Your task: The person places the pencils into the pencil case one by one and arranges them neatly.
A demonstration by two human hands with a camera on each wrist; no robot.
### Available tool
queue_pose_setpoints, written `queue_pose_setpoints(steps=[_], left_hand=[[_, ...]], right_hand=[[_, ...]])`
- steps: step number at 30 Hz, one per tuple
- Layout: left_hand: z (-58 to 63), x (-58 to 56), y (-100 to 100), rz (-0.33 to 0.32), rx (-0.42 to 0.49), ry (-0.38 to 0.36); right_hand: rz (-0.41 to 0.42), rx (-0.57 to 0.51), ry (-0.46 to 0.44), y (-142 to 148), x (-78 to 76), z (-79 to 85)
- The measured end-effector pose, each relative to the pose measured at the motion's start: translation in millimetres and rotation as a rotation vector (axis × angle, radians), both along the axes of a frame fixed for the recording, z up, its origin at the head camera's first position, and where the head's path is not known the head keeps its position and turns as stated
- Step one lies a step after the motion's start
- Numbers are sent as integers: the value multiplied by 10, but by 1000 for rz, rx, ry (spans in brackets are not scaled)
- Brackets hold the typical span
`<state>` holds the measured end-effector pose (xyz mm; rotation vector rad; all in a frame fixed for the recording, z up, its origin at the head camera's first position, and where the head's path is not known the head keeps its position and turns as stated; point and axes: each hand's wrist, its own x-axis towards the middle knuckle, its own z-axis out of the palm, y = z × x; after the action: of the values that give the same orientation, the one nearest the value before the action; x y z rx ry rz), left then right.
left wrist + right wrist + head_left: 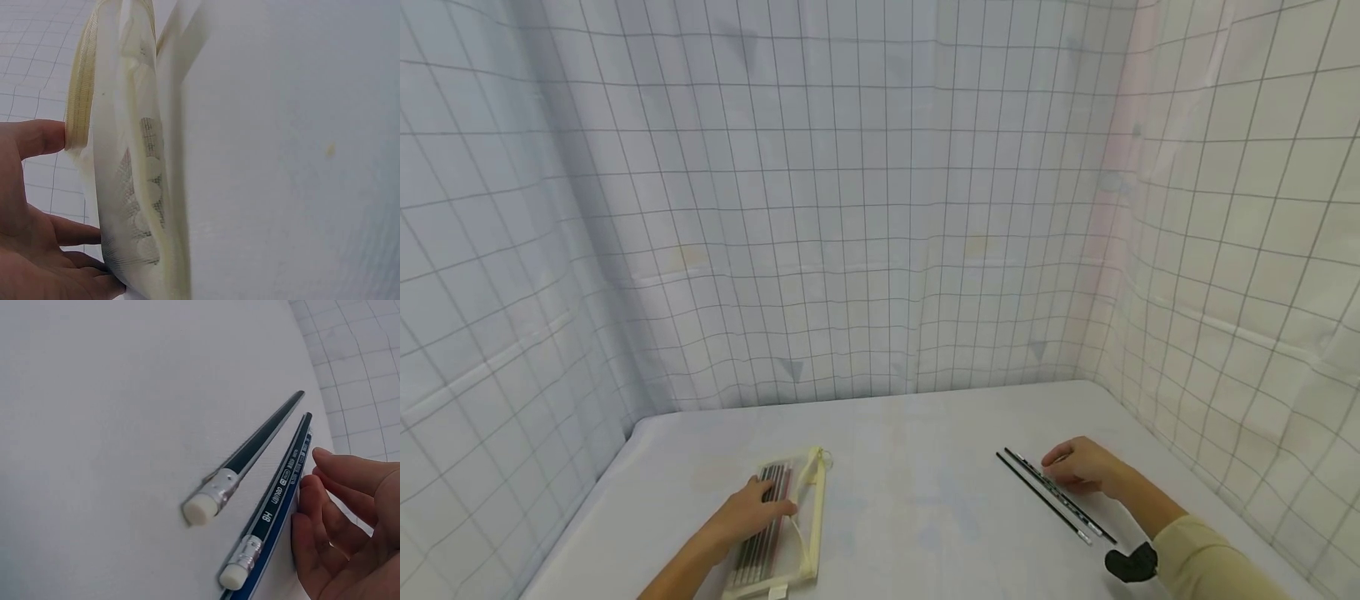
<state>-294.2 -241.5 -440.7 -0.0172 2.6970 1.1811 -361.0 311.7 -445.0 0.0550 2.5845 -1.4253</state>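
In the head view, my left hand [745, 512] rests on a translucent pencil pouch [820, 517] with a pale yellow zipper edge. Several pencils [767, 533] show inside it. The left wrist view has the thumb [44, 137] against the zipper edge [81, 87], the other fingers lower on the pouch. On the right, my right hand [1086, 467] is beside loose pencils on the table, fingers bent and holding nothing. A dark green HB pencil [272, 509] lies along a blue pencil [267, 550], close to the fingertips. Another green pencil [262, 444] lies apart, its white eraser facing the camera.
A white cloth covers the table [910, 500]. Grid-patterned white curtains [880, 208] enclose the back and both sides. A black object [1131, 562] shows at the right sleeve's cuff.
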Motion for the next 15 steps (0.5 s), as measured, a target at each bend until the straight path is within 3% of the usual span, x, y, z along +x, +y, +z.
queue_pose_setpoints(steps=[15], left_hand=[[-10,-10,1,6,-13,-2]], right_hand=[[71,111,109,-43,48,5]])
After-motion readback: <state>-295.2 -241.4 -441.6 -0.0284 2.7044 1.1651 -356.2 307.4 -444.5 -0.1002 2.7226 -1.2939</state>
